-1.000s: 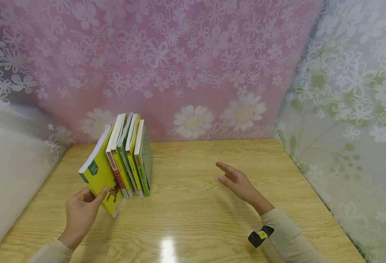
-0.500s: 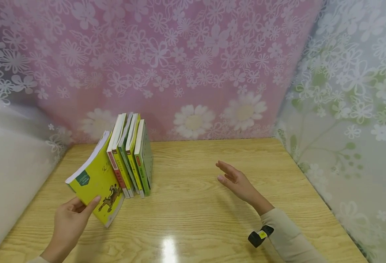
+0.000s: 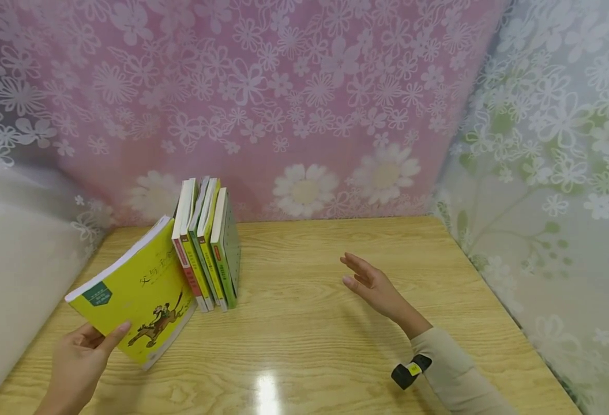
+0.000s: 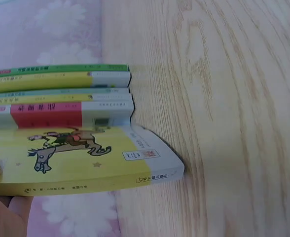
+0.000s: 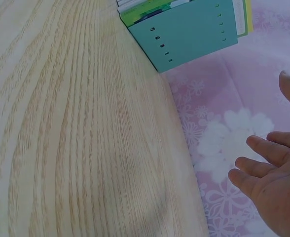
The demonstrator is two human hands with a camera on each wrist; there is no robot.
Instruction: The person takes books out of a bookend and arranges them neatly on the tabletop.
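My left hand (image 3: pixel 76 360) pinches a yellow paperback book (image 3: pixel 133 297) by its spine edge, thumb on the cover. This cover carries a drawing of riders on a horse. The book stands tilted, angled out from the left end of a row of books (image 3: pixel 194 268), its far edge close beside them. In the left wrist view the book's white lower corner (image 4: pixel 172 174) lies low near the tabletop. My right hand (image 3: pixel 374 291) hovers over the right half of the table with fingers extended, holding nothing; the right wrist view shows its spread fingers (image 5: pixel 266 150).
A pale green slotted panel (image 5: pixel 189 37) stands upright against the row's right end. The wooden table (image 3: pixel 304 276) meets a pink flowered curtain (image 3: pixel 304 115) at the back. Pale coverings (image 3: pixel 19 242) flank it. A black strap device (image 3: pixel 410 372) sits at my right wrist.
My left hand has moved left and toward me, swinging the yellow book's near edge away from the row, so more of its cover shows. My right hand has stayed in place.
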